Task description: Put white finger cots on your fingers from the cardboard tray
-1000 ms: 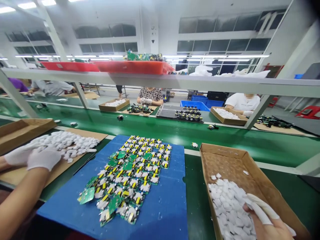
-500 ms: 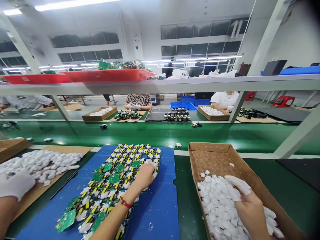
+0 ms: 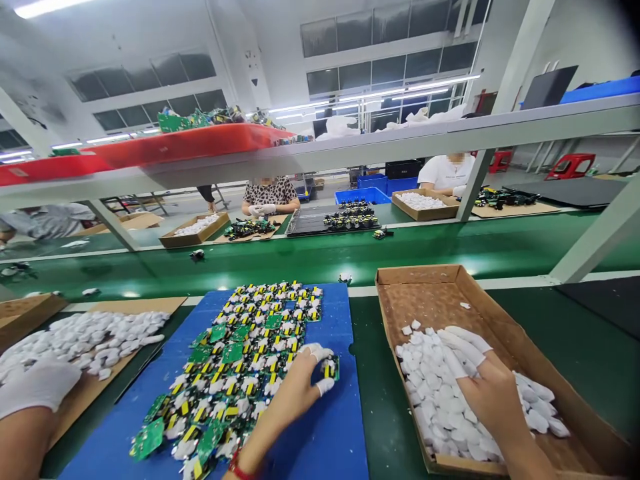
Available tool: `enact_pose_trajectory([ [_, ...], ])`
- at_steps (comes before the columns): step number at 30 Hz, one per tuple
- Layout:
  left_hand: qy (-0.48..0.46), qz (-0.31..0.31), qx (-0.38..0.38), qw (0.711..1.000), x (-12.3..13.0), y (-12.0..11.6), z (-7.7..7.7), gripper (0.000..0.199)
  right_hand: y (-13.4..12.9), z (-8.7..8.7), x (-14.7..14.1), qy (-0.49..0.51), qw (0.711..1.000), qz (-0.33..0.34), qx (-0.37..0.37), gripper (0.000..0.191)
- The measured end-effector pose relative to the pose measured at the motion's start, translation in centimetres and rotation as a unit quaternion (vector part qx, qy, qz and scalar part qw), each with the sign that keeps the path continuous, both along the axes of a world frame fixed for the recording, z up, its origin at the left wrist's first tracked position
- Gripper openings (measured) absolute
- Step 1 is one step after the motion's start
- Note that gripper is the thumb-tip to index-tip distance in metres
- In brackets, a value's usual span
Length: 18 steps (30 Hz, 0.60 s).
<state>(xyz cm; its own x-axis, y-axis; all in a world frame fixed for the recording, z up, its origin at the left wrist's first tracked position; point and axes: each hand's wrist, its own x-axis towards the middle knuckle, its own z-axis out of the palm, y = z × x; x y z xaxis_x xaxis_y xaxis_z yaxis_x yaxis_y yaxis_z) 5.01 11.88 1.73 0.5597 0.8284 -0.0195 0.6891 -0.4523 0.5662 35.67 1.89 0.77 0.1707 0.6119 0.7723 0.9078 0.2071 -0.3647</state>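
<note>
Whereas half second ago left hand (image 3: 300,387) was resting on board pile, single small circuit board (image 3: 330,367) is now being pinched at pile's right edge on blue mat (image 3: 330,433); right hand (image 3: 487,390), fingers loosely spread, is being pressed into white pieces (image 3: 440,400) in cardboard box (image 3: 430,280).

Boards (image 3: 240,360) on mat (image 3: 330,433) (box (image 3: 430,293) rightward)

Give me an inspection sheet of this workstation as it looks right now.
Surface: green bench under a blue mat.
Job's things: small circuit boards spread on the mat; white pieces in a cardboard tray.
Clutter: a second heap of white pieces on cardboard, at a co-worker's gloved hand.
Grips: left hand pinches one board; right hand rests in the white pieces.
Cables: nothing seen.
Surroundings: green conveyor, red bins overhead, people seated opposite.
</note>
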Motion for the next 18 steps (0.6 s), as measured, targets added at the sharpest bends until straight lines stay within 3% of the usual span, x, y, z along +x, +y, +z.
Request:
enact_pose_trajectory([
  [2,-0.128,-0.009,-0.094,0.987,-0.2,-2.4,0.6,0.044,0.0,-0.2,0.1,-0.02,1.0,-0.001,0.019,0.033],
  [3,-0.242,-0.004,-0.177,0.954,-0.2,-3.6,0.9,0.045,0.0,-0.3,0.1,-0.025,0.999,-0.004,0.027,0.033],
  [5,-0.461,0.008,-0.33,0.824,0.1,-5.8,1.4,0.047,-0.1,-0.3,0.1,-0.023,0.999,-0.007,0.028,0.036],
  [7,-0.605,0.005,-0.411,0.682,0.5,-7.5,1.5,0.047,-0.1,-0.3,0.1,-0.014,1.0,-0.013,0.018,0.04],
  [9,-0.684,-0.003,-0.441,0.581,0.8,-8.6,1.2,0.043,-0.2,-0.3,0.1,-0.02,0.999,-0.022,0.012,0.042],
  [11,-0.723,-0.003,-0.461,0.515,1.0,-9.1,0.7,0.038,-0.2,-0.4,0.1,-0.033,0.999,-0.035,0.0,0.042],
  [13,-0.736,0.017,-0.48,0.477,0.9,-9.2,0.3,0.034,-0.3,-0.6,0.2,-0.044,0.998,-0.044,-0.028,0.04],
  [15,-0.734,0.049,-0.493,0.465,0.7,-9.2,0.2,0.034,-0.4,-0.8,0.3,-0.047,0.996,-0.05,-0.06,0.039],
  [17,-0.718,0.087,-0.479,0.497,0.6,-9.1,0.4,0.035,-0.5,-1.1,0.4,-0.042,0.994,-0.055,-0.085,0.039],
  [18,-0.704,0.107,-0.456,0.534,0.6,-9.1,0.6,0.034,-0.4,-1.2,0.4,-0.039,0.994,-0.059,-0.09,0.039],
])
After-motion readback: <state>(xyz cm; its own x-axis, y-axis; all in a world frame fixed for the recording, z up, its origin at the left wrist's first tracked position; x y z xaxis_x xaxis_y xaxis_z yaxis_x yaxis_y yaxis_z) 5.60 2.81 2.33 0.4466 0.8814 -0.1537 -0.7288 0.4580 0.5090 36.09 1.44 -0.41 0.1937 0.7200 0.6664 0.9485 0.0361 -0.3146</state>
